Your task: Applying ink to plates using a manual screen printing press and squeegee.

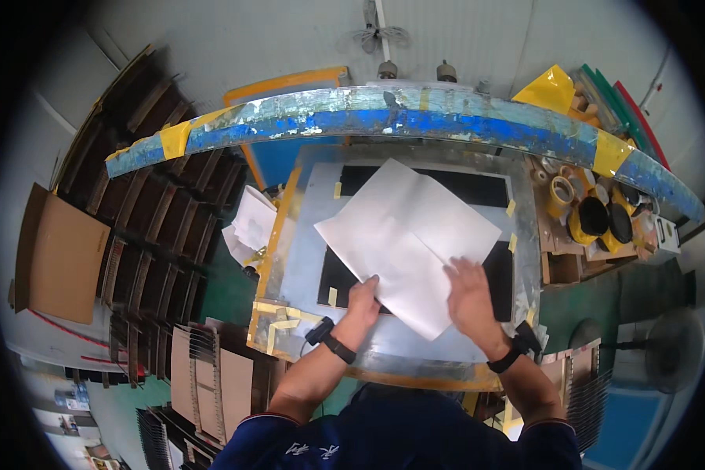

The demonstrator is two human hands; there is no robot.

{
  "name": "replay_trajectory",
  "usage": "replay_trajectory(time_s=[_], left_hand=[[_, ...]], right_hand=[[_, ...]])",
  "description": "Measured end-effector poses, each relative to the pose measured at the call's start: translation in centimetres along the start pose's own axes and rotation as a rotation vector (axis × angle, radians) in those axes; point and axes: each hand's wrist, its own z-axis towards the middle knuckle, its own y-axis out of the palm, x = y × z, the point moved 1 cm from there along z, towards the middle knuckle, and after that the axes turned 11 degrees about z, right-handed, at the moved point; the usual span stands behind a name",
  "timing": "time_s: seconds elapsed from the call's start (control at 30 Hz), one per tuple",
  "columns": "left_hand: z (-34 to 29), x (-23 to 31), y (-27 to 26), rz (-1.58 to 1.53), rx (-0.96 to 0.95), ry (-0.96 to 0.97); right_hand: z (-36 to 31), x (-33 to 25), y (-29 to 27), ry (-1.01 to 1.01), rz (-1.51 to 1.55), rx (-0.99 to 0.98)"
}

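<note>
A grey worktop (296, 258) with yellowed edges fills the middle, and a dark rack (160, 188) of many slats stands to its left. A long, paint-chipped blue beam (313, 123) crosses over the worktop's far end, hiding part of it. On the worktop lies a black panel (337, 274), largely covered by a white sheet (403, 235). The sheet is turned cornerwise like a diamond, plain and faintly glossy, with a line running from its middle toward the right hand; whether this is a fold or a second layer, I cannot tell. An open cardboard box (63, 254) stands near the rack.

The right hand (470, 298) is loosely extended, its fingers slightly apart against the sheet's lower right edge; whether it pinches cannot be told. The left hand (363, 301) pinches the lower left edge, thumb on top and the other fingers mostly hidden. At the far right sit tape rolls (561, 190). Small pale tape strips (333, 296) border the panel.
</note>
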Motion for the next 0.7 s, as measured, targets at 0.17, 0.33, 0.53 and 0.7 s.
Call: replay_trajectory(time_s=[0.17, 0.33, 0.53, 0.7], left_hand=[[-0.9, -2.2, 1.2, -0.061, -0.025, -0.076], [-1.1, -2.4, -0.7, 0.048, -0.088, -0.216], [-2.0, -2.2, 1.0, -0.002, -0.202, -0.230], [-3.3, 0.5, -1.6, 0.106, -0.159, -0.274]], right_hand=[[-0.8, -4.2, 3.4, -0.050, 0.107, -0.155], [-2.4, -1.6, 6.8, -0.039, -0.168, -0.238], [-2.2, 0.0, 7.8, 0.012, -0.260, -0.262], [-3.5, 0.9, 5.6, -0.009, -0.219, -0.282]])
